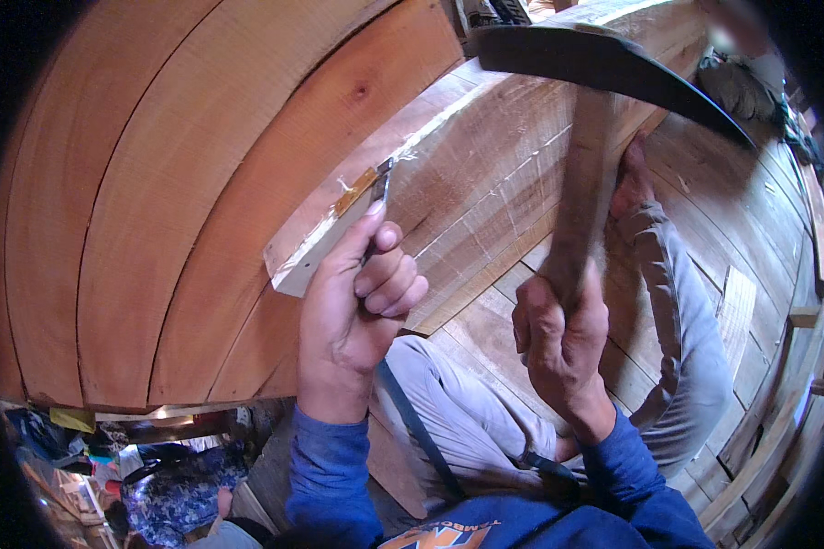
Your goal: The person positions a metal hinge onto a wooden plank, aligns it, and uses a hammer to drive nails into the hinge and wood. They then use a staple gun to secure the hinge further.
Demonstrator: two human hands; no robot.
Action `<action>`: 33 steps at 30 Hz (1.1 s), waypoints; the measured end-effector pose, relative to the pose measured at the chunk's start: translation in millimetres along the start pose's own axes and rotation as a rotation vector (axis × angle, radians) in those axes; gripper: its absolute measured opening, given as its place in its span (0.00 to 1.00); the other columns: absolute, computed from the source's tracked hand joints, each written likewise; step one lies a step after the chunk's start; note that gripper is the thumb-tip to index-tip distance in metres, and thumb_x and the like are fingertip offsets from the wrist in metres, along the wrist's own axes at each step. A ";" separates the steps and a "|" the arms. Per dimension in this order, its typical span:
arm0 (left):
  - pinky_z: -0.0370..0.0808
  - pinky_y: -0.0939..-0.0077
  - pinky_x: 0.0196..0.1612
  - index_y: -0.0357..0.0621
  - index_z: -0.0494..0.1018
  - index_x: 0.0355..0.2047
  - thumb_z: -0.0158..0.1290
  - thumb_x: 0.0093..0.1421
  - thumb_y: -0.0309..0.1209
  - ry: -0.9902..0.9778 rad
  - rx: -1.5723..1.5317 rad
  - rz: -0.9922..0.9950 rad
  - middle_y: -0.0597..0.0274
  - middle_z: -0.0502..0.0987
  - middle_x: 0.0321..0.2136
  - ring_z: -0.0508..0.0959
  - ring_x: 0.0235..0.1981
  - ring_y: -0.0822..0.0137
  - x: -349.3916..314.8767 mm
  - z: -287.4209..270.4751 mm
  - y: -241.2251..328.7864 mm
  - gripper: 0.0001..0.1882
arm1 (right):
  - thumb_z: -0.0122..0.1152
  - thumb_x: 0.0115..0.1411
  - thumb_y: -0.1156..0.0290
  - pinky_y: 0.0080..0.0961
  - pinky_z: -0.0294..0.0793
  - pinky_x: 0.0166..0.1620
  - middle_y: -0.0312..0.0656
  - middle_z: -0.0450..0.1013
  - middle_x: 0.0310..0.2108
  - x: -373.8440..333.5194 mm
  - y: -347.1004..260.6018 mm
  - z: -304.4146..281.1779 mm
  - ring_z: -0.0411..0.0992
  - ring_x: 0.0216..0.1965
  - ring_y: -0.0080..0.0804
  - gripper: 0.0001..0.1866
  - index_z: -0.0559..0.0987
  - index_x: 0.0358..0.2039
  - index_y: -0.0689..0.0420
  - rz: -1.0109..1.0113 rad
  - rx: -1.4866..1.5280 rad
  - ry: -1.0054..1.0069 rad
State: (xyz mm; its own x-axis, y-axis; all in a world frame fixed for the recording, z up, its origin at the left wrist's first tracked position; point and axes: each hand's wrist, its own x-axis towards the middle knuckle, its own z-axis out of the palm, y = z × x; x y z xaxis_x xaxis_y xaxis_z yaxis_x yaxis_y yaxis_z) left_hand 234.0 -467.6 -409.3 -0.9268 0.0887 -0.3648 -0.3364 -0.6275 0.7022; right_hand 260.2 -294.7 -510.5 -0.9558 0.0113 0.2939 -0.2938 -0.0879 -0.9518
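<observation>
My left hand [362, 284] is closed around a slim metal chisel [384, 181], its thumb pressed along the tool. The tip points up and away, against the top edge of a thick timber beam [485, 183]. Beside it lies an amber-brown strip [355, 192] with pale splinters. My right hand [563, 339] grips the wooden handle of a pick-like hammer [584, 174], held upright over the beam's right side. Its long, dark, curved head [604, 64] tapers to a point at the right and looks slightly blurred.
Curved reddish planks [201, 165] rise on the left. My legs [696, 366] rest on a plank floor [723, 201], near a loose pale board [737, 306]. Another person [742, 78] sits at the far right; a person in patterned blue clothing [178, 494] is at lower left.
</observation>
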 end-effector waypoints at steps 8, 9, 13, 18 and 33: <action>0.50 0.81 0.12 0.46 0.66 0.26 0.43 0.65 0.36 -0.015 0.001 0.040 0.78 0.54 0.06 0.54 0.06 0.79 0.2 -4.8 0.2 0.12 | 0.54 0.61 0.67 0.50 0.63 0.26 0.61 0.66 0.19 22.9 -4.4 -1.8 0.68 0.24 0.64 0.12 0.62 0.36 0.60 -0.013 -0.382 -0.256; 0.50 0.82 0.12 0.45 0.66 0.26 0.43 0.65 0.36 -0.026 -0.006 0.053 0.78 0.54 0.06 0.54 0.06 0.79 0.6 -3.3 2.6 0.12 | 0.54 0.61 0.67 0.49 0.63 0.26 0.61 0.66 0.19 28.1 -8.7 -3.3 0.68 0.24 0.64 0.13 0.62 0.36 0.60 0.003 -0.413 -0.266; 0.52 0.83 0.14 0.42 0.65 0.27 0.44 0.63 0.35 -0.062 -0.037 0.084 0.78 0.52 0.07 0.54 0.08 0.78 -7.2 -14.6 -3.6 0.11 | 0.56 0.61 0.67 0.47 0.65 0.26 0.60 0.68 0.21 38.0 -53.6 -22.0 0.70 0.25 0.61 0.13 0.64 0.35 0.60 -0.009 -0.493 -0.230; 0.52 0.82 0.14 0.43 0.65 0.27 0.43 0.64 0.34 -0.041 0.018 0.144 0.78 0.53 0.08 0.54 0.08 0.80 0.1 -11.3 -12.4 0.11 | 0.56 0.61 0.68 0.44 0.63 0.23 0.56 0.67 0.18 52.9 -71.8 -40.2 0.68 0.22 0.60 0.12 0.63 0.33 0.60 -0.118 -0.627 -0.398; 0.53 0.84 0.14 0.41 0.67 0.24 0.51 0.62 0.36 -0.012 0.087 0.233 0.76 0.54 0.09 0.55 0.09 0.80 0.8 -12.6 -16.0 0.13 | 0.53 0.62 0.68 0.47 0.61 0.24 0.55 0.66 0.16 68.1 -96.1 -43.7 0.67 0.20 0.58 0.11 0.62 0.31 0.60 -0.123 -0.817 -0.473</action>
State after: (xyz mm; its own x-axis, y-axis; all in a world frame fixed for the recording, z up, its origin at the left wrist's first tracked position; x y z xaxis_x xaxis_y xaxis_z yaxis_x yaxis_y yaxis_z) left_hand 240.7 -467.3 -428.5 -0.9829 -0.0410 -0.1795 -0.1256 -0.5635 0.8165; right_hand 222.7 -242.0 -402.8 -0.8648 -0.4461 0.2306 -0.4828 0.6125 -0.6259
